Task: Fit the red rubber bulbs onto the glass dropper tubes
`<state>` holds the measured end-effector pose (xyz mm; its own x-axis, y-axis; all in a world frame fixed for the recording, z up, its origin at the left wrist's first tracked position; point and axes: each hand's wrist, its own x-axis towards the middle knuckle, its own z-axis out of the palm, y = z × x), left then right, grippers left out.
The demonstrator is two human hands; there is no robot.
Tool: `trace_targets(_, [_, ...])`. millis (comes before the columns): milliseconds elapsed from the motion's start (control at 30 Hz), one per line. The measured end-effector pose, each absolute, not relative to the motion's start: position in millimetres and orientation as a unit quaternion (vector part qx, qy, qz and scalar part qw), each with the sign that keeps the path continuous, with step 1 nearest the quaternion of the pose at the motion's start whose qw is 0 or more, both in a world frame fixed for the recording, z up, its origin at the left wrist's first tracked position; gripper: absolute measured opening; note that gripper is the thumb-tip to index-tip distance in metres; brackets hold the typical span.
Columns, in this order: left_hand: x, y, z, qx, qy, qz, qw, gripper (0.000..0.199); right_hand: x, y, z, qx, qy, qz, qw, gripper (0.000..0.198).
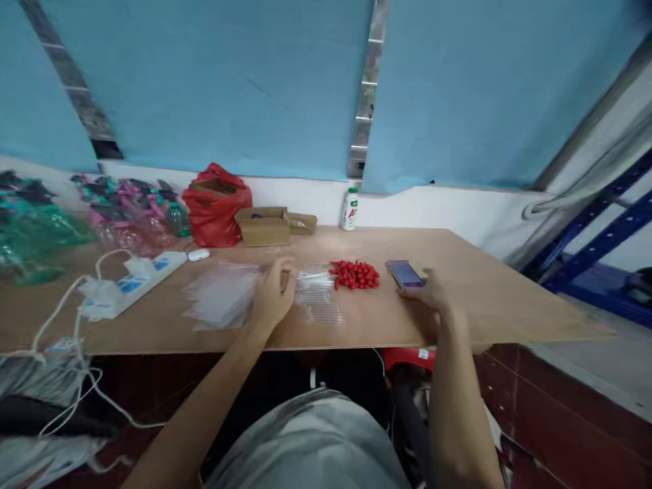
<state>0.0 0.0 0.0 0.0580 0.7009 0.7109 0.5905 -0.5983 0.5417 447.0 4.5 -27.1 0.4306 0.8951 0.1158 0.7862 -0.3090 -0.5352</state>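
My left hand [275, 291], loosely curled between clear plastic sheets [219, 299] and clear tubes [314, 288]; can't tell if it holds anything. Red pieces [356, 274] alongside, piles likely separated for easy reach. My right hand [418, 285] grasps the phone [406, 273].

Red pieces [355, 274], bluish-screened phone [406, 274]

Phone screen [407, 273] too small to read; right hand [430, 292] blurred; green bottles [9, 252] cut by left edge
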Motion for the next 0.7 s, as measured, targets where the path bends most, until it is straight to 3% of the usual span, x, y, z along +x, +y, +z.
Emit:
trace_targets(100, [4.2, -6.3, -1.6, 0.740, 0.435, 0.511, 0.045, 0.025, 436.5, 1.3, -19.7, -0.815, -0.520, 0.063, 0.248, 0.115])
trace_targets(167, [6.1, -9.3, -1.6, 0.752, 0.423, 0.505, 0.028, 0.025, 422.9, 0.8, -10.6, -0.805, -0.529, 0.010, 0.269, 0.100])
trace_targets(300, [7.8, -12.3, 1.1, 0.781, 0.389, 0.488, 0.014, 0.022, 371.4, 0.8, 16.0, -0.691, -0.585, -0.072, 0.418, 0.055])
trace_targets(400, [7.9, -14.0, 3.8, 0.794, 0.373, 0.480, 0.021, 0.022, 317.1, -6.0, 32.3, -0.554, -0.657, -0.080, 0.505, 0.034])
trace_targets(533, [7.0, -16.5, 5.7, 0.807, 0.359, 0.468, 0.021, 0.024, 253.0, -22.5, 36.7, -0.406, -0.789, -0.027, 0.460, 0.026])
trace_targets(700, [8.5, -6.6, 15.2, 0.798, 0.375, 0.472, 0.018, 0.028, 222.4, -15.5, 35.7, -0.337, -0.860, -0.019, 0.383, 0.031])
